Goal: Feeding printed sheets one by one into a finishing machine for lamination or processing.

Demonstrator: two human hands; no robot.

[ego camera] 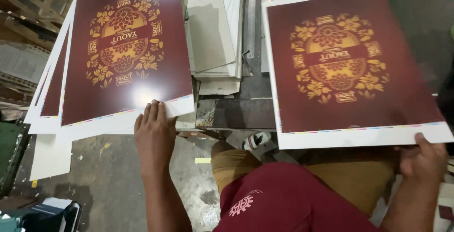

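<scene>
a: left hand lies flat, fingers spread, on the bottom edge of the top sheet of the stack. right?

b: right hand pinches the white bottom margin of 1 loose maroon printed sheet, thumb on top, held over the lap.

a: around them?

b: grey boards between, concrete floor below.

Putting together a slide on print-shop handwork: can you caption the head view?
Left hand rests on a stack of maroon printed sheets; right hand holds another maroon sheet by its white edge.
</scene>
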